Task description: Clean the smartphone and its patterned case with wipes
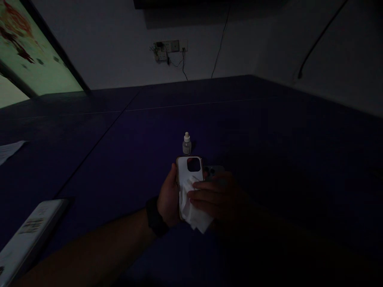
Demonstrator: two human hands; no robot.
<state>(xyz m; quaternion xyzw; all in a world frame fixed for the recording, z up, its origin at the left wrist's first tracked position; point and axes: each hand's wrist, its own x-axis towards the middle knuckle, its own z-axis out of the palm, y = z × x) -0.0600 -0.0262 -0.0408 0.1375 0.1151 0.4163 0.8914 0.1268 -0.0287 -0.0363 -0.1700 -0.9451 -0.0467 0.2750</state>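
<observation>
My left hand (169, 197), with a dark watch on its wrist, grips a phone case (183, 169) by its left side. The case has a pale back, a brownish rim and a camera cutout at its top. Under the fingers of my right hand (214, 197), a crumpled white tissue (194, 217) presses against the back of the case. Behind the right hand, partly hidden, is a phone (218, 169) with its camera lenses showing. A small dropper bottle (187, 147) with a white cap stands upright just beyond the case.
A long white box (32, 227) lies at the lower left on the dark blue surface (143, 131). Papers (12, 150) are at the left edge. Sockets with cables (166, 50) are on the far wall. The room is dim.
</observation>
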